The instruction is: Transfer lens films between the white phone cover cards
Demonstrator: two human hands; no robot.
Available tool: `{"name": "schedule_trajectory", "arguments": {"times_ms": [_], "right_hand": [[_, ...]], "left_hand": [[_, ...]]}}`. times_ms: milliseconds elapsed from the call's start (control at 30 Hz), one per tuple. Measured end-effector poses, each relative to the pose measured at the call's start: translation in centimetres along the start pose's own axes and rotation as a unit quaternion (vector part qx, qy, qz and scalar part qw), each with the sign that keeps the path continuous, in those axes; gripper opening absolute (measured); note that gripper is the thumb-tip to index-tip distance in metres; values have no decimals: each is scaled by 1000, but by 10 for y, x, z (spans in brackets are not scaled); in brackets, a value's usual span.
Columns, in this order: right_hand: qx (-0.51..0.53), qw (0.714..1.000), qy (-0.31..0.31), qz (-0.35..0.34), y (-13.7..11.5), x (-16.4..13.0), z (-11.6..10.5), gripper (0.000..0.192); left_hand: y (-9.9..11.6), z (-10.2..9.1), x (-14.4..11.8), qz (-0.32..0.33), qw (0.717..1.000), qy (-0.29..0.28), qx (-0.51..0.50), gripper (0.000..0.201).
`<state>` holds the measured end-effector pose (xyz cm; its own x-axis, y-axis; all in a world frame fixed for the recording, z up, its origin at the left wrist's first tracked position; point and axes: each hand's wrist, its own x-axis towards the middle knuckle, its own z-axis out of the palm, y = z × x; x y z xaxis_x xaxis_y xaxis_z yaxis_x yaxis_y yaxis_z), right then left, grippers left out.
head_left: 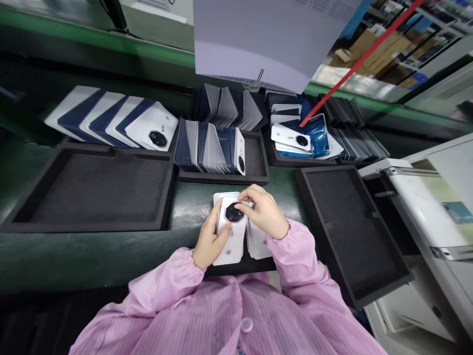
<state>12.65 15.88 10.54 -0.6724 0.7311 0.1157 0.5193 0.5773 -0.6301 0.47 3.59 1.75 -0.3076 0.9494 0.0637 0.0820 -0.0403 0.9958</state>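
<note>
A white phone back cover [235,235] with a dark octagonal camera window [234,212] lies in front of me over other white covers. My left hand [213,240] grips its left edge, thumb on the face just below the window. My right hand [263,211] is at the upper right of the cover, with its thumb on the camera window and its fingers bent at the top edge. Whether the right fingers pinch something small cannot be seen. Just right of this cover lies a second stack of white covers [258,241], partly under my right hand.
Black foam trays stand left [99,224] and right [354,231]. Behind the hands, a tray holds tightly packed covers [207,148]. White and dark blue covers [118,121] lean at back left; loose covers [290,138] lie at back right. A red strip [354,69] slants overhead near a hanging sheet [258,39].
</note>
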Motion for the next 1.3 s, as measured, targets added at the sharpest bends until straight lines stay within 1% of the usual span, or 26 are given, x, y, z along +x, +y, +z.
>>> {"name": "schedule_trajectory", "arguments": {"times_ms": [100, 267, 367, 433, 567, 667, 733, 833, 967, 1067, 1300], "right_hand": [[4, 1000, 4, 6, 1, 0, 1, 9], [24, 1000, -16, 6, 2, 1, -1, 10], [18, 1000, -18, 0, 1, 2, -2, 10], [-5, 1000, -11, -20, -3, -1, 0, 13], [-53, 995, 29, -76, -11, -17, 14, 12], [-56, 989, 76, -112, -15, -34, 30, 10], [-37, 983, 110, -140, -14, -45, 41, 11], [6, 973, 151, -176, -12, -57, 53, 22], [54, 960, 193, -198, -10, -66, 61, 33], [70, 955, 202, -203, -9, -69, 64, 38], [91, 954, 196, -206, -11, -70, 65, 41]], "left_hand": [[0, 0, 0, 4, 1000, -1, 5, 62], [1, 0, 0, 12, 1000, -2, 26, 62], [2, 1, 1, 0, 1000, -3, 19, 61], [3, 0, 2, -16, 1000, -5, -3, 60], [7, -1, 5, -52, 997, 5, -59, 60], [9, -2, 7, -64, 994, 21, -81, 61], [10, -3, 7, -64, 994, 29, -82, 62], [11, -4, 8, -58, 995, 43, -75, 62], [11, -3, 7, -65, 993, 50, -80, 64], [9, -3, 7, -69, 993, 48, -87, 65], [8, -2, 7, -66, 992, 47, -92, 65]]}}
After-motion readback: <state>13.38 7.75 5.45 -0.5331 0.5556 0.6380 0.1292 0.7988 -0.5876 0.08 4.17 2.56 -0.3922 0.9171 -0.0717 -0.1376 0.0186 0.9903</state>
